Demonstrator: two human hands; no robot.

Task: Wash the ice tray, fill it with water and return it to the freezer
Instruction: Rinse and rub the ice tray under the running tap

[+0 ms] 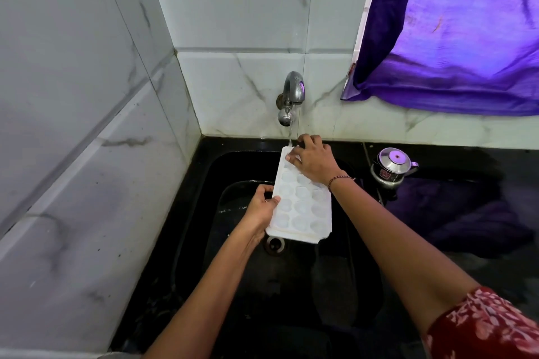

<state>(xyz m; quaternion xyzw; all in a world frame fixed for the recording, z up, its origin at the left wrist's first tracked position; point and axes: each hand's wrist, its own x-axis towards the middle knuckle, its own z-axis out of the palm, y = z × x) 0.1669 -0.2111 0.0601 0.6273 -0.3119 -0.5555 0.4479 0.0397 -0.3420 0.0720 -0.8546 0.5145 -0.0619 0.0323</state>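
Note:
A white plastic ice tray [302, 208] with several round cups is held over the black sink [221, 172], its far end tilted up under the chrome tap [292, 96]. A thin stream of water runs from the tap onto that far end. My left hand [261, 210] grips the tray's left edge, thumb on the rim. My right hand [313, 161] rests on the far end, fingers pressed into the top cups beside the stream.
The sink drain [274, 244] lies just below the tray's near end. A steel kettle [392, 167] stands on the black counter to the right. A purple curtain [455, 32] hangs at upper right. Tiled walls close the left and back.

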